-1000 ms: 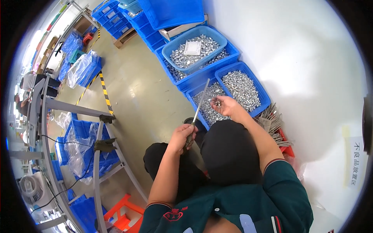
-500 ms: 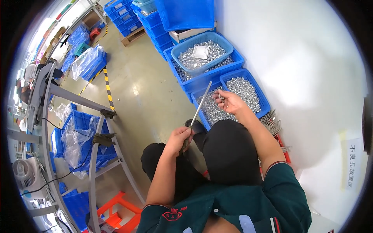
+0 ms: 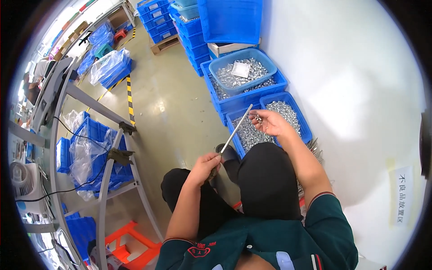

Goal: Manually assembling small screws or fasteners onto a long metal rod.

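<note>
My left hand (image 3: 203, 168) is closed round the lower end of a thin metal rod (image 3: 236, 129), which slants up and to the right. At the rod's upper tip is my right hand (image 3: 274, 122), fingers curled, with several small silvery cylindrical metal pieces (image 3: 258, 119) held in them. Thumb and fingertips come close to the tip; whether a piece is on the rod I cannot tell. Below the right hand are two blue baskets of similar pieces, the left one (image 3: 231, 130) partly behind my knee and the right one (image 3: 307, 134) beside the wall.
Beyond them a light-blue tub (image 3: 272, 68) of metal pieces, with a white card (image 3: 240, 69) on top, sits in a larger blue crate (image 3: 219, 104). A bundle of thin rods (image 3: 315, 150) lies by my right forearm. To the left are a grey table frame (image 3: 104, 198) and an orange stool (image 3: 135, 256).
My right hand has come to the rod's tip, and the metal pieces show more clearly in its fingers. My left hand still grips the rod. The whole view has shifted slightly.
</note>
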